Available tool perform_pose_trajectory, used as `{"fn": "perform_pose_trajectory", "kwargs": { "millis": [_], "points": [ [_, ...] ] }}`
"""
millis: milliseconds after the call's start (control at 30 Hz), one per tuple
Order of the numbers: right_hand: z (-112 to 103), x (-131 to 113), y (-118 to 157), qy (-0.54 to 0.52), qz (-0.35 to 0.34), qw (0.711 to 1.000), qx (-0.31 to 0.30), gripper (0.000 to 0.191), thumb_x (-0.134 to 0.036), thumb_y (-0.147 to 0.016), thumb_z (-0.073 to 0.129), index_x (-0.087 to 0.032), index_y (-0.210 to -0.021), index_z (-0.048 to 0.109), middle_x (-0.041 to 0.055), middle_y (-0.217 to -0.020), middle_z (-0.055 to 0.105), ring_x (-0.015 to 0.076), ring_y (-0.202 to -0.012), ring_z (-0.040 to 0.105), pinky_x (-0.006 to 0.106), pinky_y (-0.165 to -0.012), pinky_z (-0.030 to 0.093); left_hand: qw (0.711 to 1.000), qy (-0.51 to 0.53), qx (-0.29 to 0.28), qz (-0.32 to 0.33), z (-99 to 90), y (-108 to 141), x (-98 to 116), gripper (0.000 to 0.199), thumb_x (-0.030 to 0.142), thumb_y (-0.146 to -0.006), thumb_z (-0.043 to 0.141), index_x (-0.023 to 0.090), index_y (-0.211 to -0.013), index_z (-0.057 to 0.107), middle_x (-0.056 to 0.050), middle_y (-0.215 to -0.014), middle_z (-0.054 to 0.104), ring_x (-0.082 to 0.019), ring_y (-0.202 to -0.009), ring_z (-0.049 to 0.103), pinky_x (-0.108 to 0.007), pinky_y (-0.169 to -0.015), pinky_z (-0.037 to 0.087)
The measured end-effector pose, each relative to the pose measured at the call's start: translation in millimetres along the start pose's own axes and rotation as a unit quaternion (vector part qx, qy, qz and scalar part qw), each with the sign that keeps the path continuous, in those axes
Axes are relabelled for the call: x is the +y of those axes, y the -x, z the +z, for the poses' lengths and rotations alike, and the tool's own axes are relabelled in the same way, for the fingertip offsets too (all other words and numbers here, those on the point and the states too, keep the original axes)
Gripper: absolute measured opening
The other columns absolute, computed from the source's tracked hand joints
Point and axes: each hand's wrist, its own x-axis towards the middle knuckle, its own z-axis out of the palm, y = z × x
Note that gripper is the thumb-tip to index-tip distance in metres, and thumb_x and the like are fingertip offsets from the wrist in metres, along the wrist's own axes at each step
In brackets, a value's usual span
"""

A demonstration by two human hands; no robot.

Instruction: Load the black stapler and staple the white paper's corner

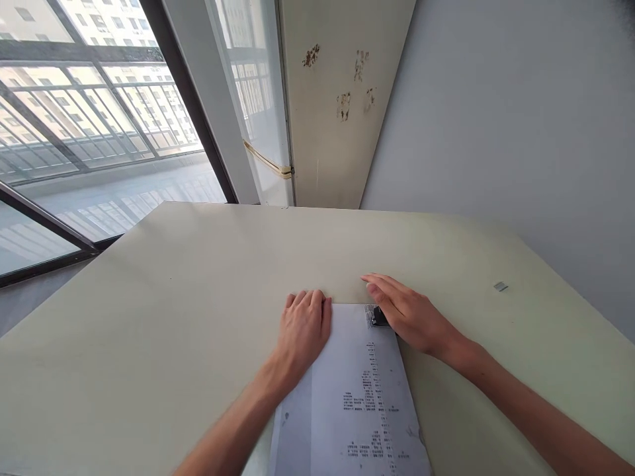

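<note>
A sheaf of white printed papers (pixel 337 377) lies on the table in front of me, with its far edge near both hands. My left hand (pixel 305 330) is closed at the far left corner of the papers, knuckles up and fingertips curled down out of sight. Over the far right corner sits my right hand (pixel 409 314), its palm and thumb against what looks like a small black stapler (pixel 380 317). Most of that tool is hidden under the hand. The right fingers reach forward past it, close together. A small dark printed block shows on the paper beside the tool.
The pale table (pixel 208 284) spreads around the papers. A short silver strip, perhaps staples (pixel 501 286), lies to the right. Behind the table stand a worn cream panel (pixel 327 145) and a grey wall (pixel 496 119). Glass windows (pixel 99 112) are at the left.
</note>
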Motion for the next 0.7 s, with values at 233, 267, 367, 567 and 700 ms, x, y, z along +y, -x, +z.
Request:
{"fn": "perform_pose_trajectory", "kwargs": {
  "millis": [233, 267, 367, 567, 700],
  "points": [
    [2, 10, 11, -0.029, -0.057, 0.996, 0.064, 0.051, -0.053, -0.11, 0.029, -0.029, -0.137, 0.064, 0.0035, -0.149, 0.063, 0.0279, -0.139, 0.057, 0.051, -0.114, 0.05, 1.0, 0.017, -0.003, 0.001, -3.8, 1, -8, 0.034, 0.031, -0.11, 0.034, 0.023, -0.079, 0.045, -0.001, -0.078, 0.066, -0.021, -0.076, 0.061, -0.04, -0.081, 0.04],
    [3, 13, 14, -0.032, -0.06, 0.995, 0.074, 0.049, -0.053, -0.11, 0.03, -0.029, -0.135, 0.064, 0.0037, -0.147, 0.065, 0.0276, -0.138, 0.058, 0.051, -0.113, 0.051, 1.0, 0.022, -0.004, 0.002, -4.6, 0, -10, 0.033, 0.032, -0.11, 0.035, 0.023, -0.08, 0.045, -0.001, -0.078, 0.066, -0.021, -0.076, 0.061, -0.04, -0.081, 0.041],
    [2, 22, 28, -0.035, -0.076, 0.991, 0.105, 0.043, -0.052, -0.11, 0.034, -0.03, -0.133, 0.064, 0.0039, -0.141, 0.068, 0.0265, -0.135, 0.061, 0.049, -0.111, 0.053, 0.999, 0.039, -0.009, 0.009, -9.0, -2, -17, 0.032, 0.034, -0.109, 0.038, 0.023, -0.08, 0.047, -0.001, -0.078, 0.067, -0.02, -0.076, 0.062, -0.039, -0.083, 0.043],
    [-1, 36, 59, -0.036, -0.112, 0.979, 0.167, 0.029, -0.041, -0.108, 0.047, -0.034, -0.131, 0.063, 0.0033, -0.135, 0.069, 0.0237, -0.126, 0.064, 0.03, -0.066, 0.065, 0.996, 0.075, -0.051, 0.012, -33.1, -8, -29, 0.042, 0.045, -0.108, 0.04, 0.023, -0.074, 0.046, 0.001, -0.071, 0.062, -0.018, -0.066, 0.058, -0.034, -0.072, 0.045],
    [-3, 34, 74, -0.017, -0.166, 0.964, 0.209, 0.023, -0.029, -0.106, 0.05, -0.032, -0.121, 0.067, 0.0039, -0.127, 0.071, 0.0224, -0.118, 0.068, 0.035, -0.083, 0.066, 0.993, 0.081, -0.08, 0.02, -53.5, -5, -38, 0.045, 0.051, -0.107, 0.041, 0.023, -0.072, 0.044, 0.002, -0.069, 0.059, -0.017, -0.063, 0.054, -0.031, -0.064, 0.04]
  ]
}}
